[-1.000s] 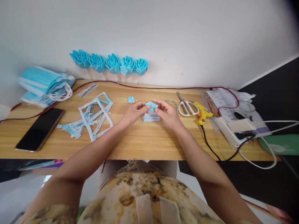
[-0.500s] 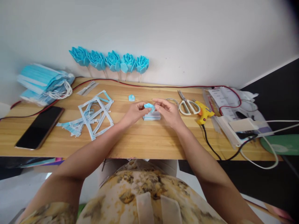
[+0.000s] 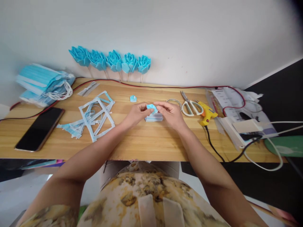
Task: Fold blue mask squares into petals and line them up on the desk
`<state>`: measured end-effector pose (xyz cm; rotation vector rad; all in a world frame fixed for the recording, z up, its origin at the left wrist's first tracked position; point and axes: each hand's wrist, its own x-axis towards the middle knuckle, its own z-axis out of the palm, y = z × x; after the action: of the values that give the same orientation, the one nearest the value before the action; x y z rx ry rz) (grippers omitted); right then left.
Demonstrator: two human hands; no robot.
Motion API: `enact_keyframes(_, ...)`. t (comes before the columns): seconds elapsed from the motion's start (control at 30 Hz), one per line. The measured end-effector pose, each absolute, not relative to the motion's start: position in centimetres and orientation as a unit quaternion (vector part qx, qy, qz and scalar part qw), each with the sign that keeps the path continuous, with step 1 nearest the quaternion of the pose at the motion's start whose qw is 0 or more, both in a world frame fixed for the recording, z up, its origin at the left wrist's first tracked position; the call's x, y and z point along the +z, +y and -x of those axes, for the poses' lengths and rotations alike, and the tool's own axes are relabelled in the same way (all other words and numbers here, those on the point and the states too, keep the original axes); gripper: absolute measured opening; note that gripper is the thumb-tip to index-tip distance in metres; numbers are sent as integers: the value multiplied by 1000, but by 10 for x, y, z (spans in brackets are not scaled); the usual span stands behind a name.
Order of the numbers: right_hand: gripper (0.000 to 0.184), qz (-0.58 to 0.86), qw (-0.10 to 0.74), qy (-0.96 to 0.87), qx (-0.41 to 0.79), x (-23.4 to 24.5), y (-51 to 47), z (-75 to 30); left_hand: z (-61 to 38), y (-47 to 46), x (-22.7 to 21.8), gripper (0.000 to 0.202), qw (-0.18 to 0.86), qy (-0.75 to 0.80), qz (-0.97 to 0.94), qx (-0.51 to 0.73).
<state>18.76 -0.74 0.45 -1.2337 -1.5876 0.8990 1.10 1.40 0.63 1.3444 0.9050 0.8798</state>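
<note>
Between my two hands is a small folded piece of blue mask fabric. My left hand pinches its left side between thumb and fingers. At its right edge, the thumb and index finger of my right hand are closed on it. Under the hands, on the table, lies a stack of pale blue-and-white mask fabric pieces, partly hidden by the fingers. Behind my left hand rests another small folded blue piece.
Several blue fabric flowers on sticks lean against the wall. Scissors and a yellow glue gun lie right, near a power strip. Left are mask trimmings, a phone and bagged face masks.
The blue fabric piece has turned slightly in my fingers. My right index finger has shifted a little to the left, closer over it. The table items stay as they were.
</note>
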Motion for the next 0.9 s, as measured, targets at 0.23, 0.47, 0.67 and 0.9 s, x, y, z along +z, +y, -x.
enact_keyframes(0.23,23,492,426,-659,376,6,-7,-187,-9,13,6,31,535,408,-652,349)
enact_keyframes(0.47,26,507,401,-687,333,9,-8,-187,-11,12,6,28,535,399,-655,355)
enact_keyframes(0.67,28,514,393,-695,313,9,-9,-187,-11,12,5,29,533,395,-655,362)
enact_keyframes(0.9,32,515,403,-682,327,8,-9,-186,-11,12,8,27,580,391,-612,369)
